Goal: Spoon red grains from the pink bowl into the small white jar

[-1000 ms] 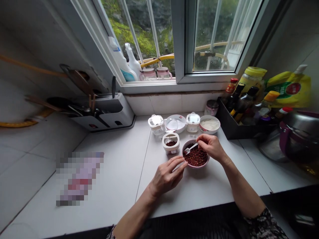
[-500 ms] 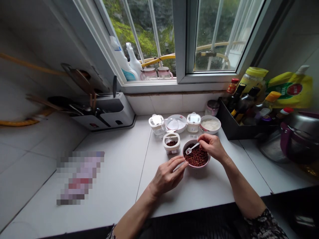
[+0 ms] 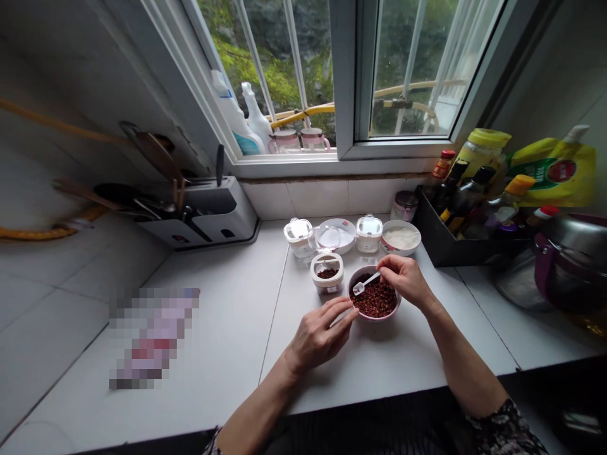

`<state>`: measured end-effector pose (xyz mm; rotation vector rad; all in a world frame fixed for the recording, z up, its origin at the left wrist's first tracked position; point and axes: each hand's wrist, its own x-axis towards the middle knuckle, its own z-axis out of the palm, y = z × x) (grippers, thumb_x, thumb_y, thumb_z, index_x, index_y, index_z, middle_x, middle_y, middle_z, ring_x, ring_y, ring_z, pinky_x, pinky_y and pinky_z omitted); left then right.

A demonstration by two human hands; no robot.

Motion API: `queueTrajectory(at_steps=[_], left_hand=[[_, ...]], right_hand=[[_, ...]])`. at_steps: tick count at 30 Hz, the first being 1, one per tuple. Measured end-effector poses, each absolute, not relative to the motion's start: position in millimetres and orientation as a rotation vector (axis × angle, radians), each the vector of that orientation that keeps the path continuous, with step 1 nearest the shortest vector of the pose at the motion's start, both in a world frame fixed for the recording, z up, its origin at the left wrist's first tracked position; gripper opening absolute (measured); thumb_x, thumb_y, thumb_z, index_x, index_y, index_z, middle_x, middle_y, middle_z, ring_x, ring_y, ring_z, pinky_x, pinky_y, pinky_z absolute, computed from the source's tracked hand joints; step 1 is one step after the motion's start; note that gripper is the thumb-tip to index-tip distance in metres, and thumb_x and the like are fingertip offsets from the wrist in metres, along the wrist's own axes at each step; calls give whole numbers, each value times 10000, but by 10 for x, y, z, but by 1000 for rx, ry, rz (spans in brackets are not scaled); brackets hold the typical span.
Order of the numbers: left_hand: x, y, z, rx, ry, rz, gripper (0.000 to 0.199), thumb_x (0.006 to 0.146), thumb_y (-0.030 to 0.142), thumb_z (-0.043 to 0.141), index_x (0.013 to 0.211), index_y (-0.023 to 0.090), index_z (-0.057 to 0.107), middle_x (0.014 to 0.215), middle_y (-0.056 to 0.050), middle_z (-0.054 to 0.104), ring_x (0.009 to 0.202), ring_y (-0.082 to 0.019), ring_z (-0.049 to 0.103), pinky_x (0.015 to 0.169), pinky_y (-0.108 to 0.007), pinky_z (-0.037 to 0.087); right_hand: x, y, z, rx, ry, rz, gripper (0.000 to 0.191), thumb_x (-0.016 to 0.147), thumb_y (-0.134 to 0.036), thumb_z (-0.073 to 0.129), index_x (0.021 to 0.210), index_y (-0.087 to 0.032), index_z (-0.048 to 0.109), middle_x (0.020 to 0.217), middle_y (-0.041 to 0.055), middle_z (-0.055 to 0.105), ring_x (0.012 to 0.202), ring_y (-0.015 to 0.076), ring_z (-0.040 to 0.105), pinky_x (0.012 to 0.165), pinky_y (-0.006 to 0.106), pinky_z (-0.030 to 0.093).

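Observation:
A bowl full of dark red dried bits stands on the white counter. My right hand pinches the handle of a small white spoon, whose scoop rests over the bits. At the bowl's left rim, my left hand touches the edge with its fingers stretched out. Just left of the bowl is an open clear jar with a cream rim and some of the same bits inside.
Behind stand two lidded jars, a white bowl, a clear lid and a bowl of white powder. A utensil holder is at left. A dark bottle box and a metal pot are at right.

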<state>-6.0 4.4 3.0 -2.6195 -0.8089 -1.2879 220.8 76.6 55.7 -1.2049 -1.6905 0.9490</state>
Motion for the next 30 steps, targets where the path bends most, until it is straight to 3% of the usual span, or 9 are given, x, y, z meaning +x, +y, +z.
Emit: queueTrajectory(at_steps=[9, 17, 24, 30], left_hand=[[-46, 46, 41, -2607, -803, -1305, 333, 918, 63, 522, 1231, 143, 607, 1100, -132, 683, 1089, -230, 659, 865, -360, 624], [-43, 49, 28, -2620, -782, -1302, 297, 921, 79, 512, 1199, 103, 613, 1098, -152, 675, 1106, -248, 646, 889, -381, 617], [-36, 46, 34, -2602, -798, -1305, 313, 922, 79, 499, 1208, 129, 615, 1098, -138, 681, 1110, -236, 651, 893, -370, 616], [-26, 47, 49, -2574, -793, -1309, 318, 922, 68, 490, 1207, 134, 615, 1082, -129, 688, 1110, -226, 655, 897, -360, 616]], right_hand=[[2208, 802, 619, -1179, -1418, 1207, 148, 661, -309, 639, 707, -168, 645, 531, -20, 625, 392, 82, 476, 399, 209, 397], [2084, 807, 676, -1109, -1309, 1191, 207, 670, -356, 704, 743, -169, 652, 547, -10, 646, 392, 94, 521, 396, 213, 436], [1732, 681, 587, -991, -1545, 676, 135, 887, -287, 570, 906, -190, 663, 729, 34, 709, 584, 152, 647, 592, 277, 544], [1768, 618, 567, -825, -2013, 293, 228, 916, -195, 469, 928, -217, 695, 872, 93, 733, 835, 221, 690, 789, 352, 551]])
